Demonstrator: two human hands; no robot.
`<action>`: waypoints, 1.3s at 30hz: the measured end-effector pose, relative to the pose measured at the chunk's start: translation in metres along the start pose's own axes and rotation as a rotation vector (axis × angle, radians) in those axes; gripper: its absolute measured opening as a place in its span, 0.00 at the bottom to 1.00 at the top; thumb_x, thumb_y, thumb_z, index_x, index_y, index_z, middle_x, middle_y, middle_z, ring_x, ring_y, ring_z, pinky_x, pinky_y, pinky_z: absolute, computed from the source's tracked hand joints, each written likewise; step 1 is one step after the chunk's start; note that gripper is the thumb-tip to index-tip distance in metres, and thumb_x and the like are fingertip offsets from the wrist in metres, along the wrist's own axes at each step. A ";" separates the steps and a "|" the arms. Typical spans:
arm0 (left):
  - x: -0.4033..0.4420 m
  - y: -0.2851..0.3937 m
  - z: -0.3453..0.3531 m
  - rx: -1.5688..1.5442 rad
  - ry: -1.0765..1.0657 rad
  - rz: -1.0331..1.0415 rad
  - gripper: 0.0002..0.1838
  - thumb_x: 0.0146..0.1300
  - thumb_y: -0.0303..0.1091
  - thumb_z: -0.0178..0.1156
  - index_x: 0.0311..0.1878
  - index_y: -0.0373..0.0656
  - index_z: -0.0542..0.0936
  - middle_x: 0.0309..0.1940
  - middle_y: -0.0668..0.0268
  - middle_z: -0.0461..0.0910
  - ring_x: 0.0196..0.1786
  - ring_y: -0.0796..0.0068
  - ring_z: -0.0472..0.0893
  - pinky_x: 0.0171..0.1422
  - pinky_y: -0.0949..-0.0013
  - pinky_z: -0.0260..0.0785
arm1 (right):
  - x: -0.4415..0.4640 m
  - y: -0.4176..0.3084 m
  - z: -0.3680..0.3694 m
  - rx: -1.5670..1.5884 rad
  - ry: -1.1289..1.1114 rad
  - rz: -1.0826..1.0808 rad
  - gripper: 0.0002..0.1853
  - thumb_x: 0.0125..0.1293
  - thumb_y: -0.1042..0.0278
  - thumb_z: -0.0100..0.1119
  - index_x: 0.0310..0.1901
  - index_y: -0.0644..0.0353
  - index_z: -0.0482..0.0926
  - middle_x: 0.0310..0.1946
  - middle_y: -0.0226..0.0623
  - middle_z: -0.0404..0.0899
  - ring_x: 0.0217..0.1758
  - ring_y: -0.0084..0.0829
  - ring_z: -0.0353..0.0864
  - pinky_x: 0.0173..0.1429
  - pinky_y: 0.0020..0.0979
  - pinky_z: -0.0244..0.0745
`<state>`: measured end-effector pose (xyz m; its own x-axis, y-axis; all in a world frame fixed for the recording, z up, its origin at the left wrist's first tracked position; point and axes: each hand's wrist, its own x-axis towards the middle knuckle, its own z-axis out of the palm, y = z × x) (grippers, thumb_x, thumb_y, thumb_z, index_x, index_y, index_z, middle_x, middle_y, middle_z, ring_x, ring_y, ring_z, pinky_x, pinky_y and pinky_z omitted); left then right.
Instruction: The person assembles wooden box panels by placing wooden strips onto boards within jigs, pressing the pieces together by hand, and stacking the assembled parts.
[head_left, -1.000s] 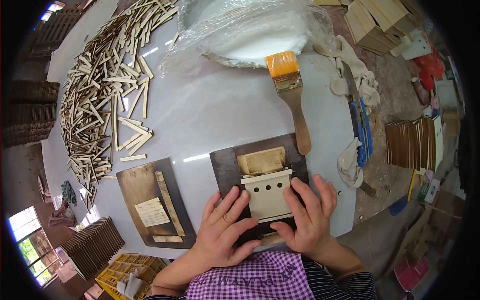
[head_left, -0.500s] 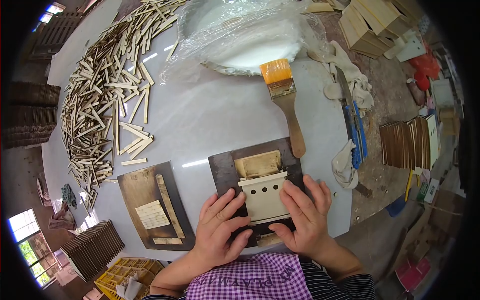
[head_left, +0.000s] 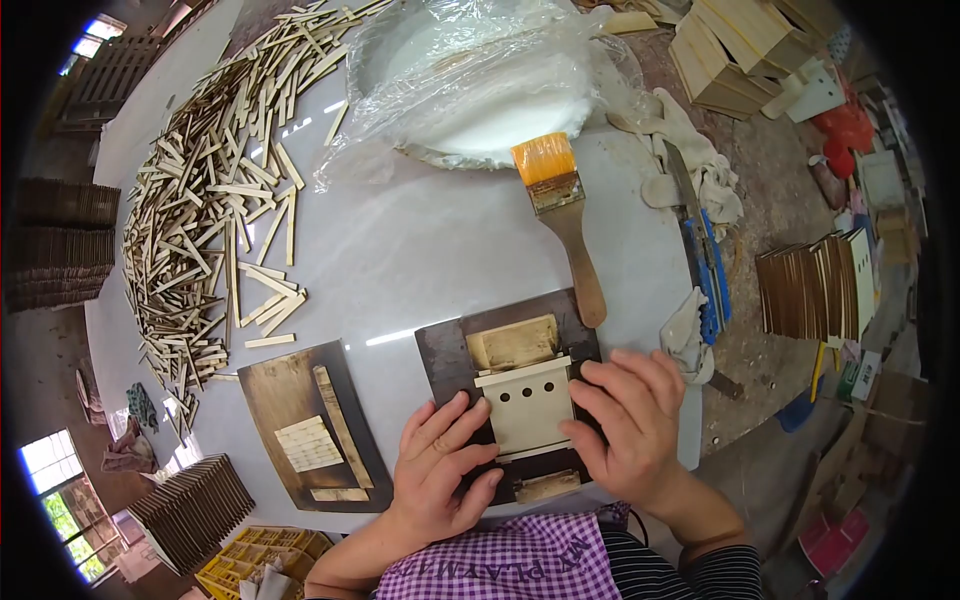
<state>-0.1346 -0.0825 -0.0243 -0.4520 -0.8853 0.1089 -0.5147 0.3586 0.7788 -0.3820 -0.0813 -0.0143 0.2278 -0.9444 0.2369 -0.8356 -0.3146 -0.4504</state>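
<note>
Left hand [head_left: 440,455] and right hand [head_left: 630,415], fingers loosely spread, bracketed the holed panel [head_left: 530,418] on the dark board [head_left: 443,362]; looked like alignment, calling for even edge pressure.

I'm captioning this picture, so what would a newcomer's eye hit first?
Probably the heap of wooden sticks sprawling down the left side of the table, then the orange-bristled brush just right of upper centre. At lower centre, the left hand and right hand flank a pale panel with three dark holes.
</note>
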 end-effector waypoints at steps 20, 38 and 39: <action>0.002 0.000 -0.001 -0.006 -0.006 -0.010 0.12 0.55 0.30 0.71 0.43 0.40 0.85 0.62 0.48 0.83 0.73 0.46 0.75 0.78 0.44 0.58 | 0.046 0.002 0.018 -0.062 0.117 -0.050 0.16 0.47 0.67 0.80 0.32 0.56 0.79 0.39 0.34 0.77 0.50 0.43 0.75 0.59 0.47 0.65; 0.001 -0.001 0.000 -0.016 0.003 -0.007 0.13 0.54 0.30 0.72 0.43 0.41 0.85 0.64 0.50 0.82 0.74 0.49 0.74 0.78 0.46 0.59 | 0.057 -0.005 0.025 -0.149 0.069 -0.127 0.23 0.47 0.53 0.80 0.30 0.57 0.74 0.38 0.36 0.73 0.48 0.44 0.74 0.57 0.48 0.64; 0.001 0.000 0.000 -0.019 0.004 -0.009 0.13 0.54 0.30 0.72 0.43 0.41 0.85 0.64 0.50 0.82 0.74 0.49 0.74 0.78 0.46 0.59 | 0.057 -0.004 0.025 -0.138 0.063 -0.126 0.23 0.47 0.53 0.80 0.30 0.57 0.74 0.37 0.36 0.73 0.48 0.44 0.73 0.57 0.48 0.64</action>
<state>-0.1350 -0.0838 -0.0245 -0.4445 -0.8896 0.1048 -0.5048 0.3453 0.7912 -0.3528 -0.1366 -0.0206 0.3068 -0.8891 0.3396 -0.8638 -0.4100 -0.2929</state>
